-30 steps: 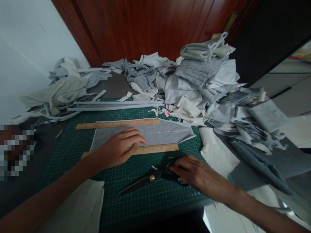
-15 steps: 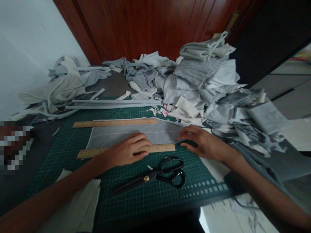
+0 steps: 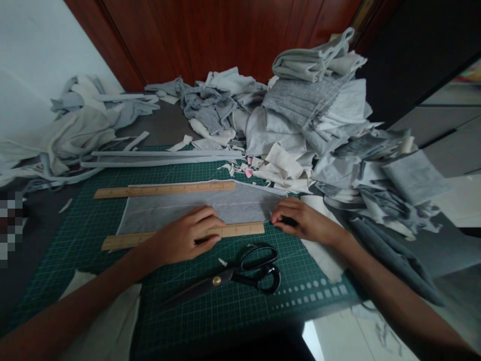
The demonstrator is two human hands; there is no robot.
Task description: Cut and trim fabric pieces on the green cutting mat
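A grey fabric piece (image 3: 176, 208) with a faint pink line lies flat on the green cutting mat (image 3: 240, 276). Along its near edge is a wooden ruler (image 3: 244, 229); my left hand (image 3: 188, 233) lies across it, fingers at the far side and thumb at the near side. A second wooden ruler (image 3: 165, 189) rests along the far edge. My right hand (image 3: 300, 219) is closed in a pinch at the fabric's right near corner, just past the ruler's end. Black-handled scissors (image 3: 225, 278) lie nearer me, blades pointing left.
Heaped grey fabric (image 3: 311, 105) covers the back right. Pale scraps (image 3: 283, 163) and long fabric strips (image 3: 161, 159) lie behind the rulers. More cloth (image 3: 78, 130) is piled at the back left. Cream pieces lie under my left forearm and beside my right wrist.
My right hand's fingers have drawn together at the fabric corner. My left hand stays on the near ruler. The whole view has shifted slightly.
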